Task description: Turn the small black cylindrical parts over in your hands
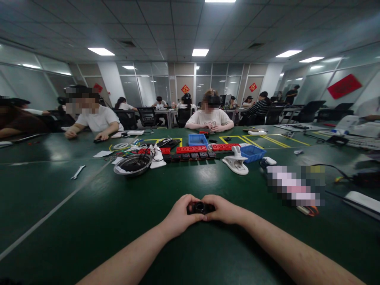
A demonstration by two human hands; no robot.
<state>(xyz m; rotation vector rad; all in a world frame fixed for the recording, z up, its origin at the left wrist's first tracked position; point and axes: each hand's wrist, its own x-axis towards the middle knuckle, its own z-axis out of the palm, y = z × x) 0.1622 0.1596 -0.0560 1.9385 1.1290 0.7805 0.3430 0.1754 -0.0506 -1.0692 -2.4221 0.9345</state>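
Observation:
Both of my hands hold a small black part (200, 207) with a round, ring-like opening facing up, close to the table's near side. My left hand (181, 213) is closed around its left end, and my right hand (223, 209) around its right end. The thumbs meet in front of the part. Most of it is hidden by my fingers, so its exact kind cannot be made out.
Ahead on the green table (142, 229) stand a metal bowl (120, 172) with black items, a white clip-on stand (237, 164), red and black blocks in rows, and blue trays (252, 153). A wrench (78, 172) lies left. People sit across the table.

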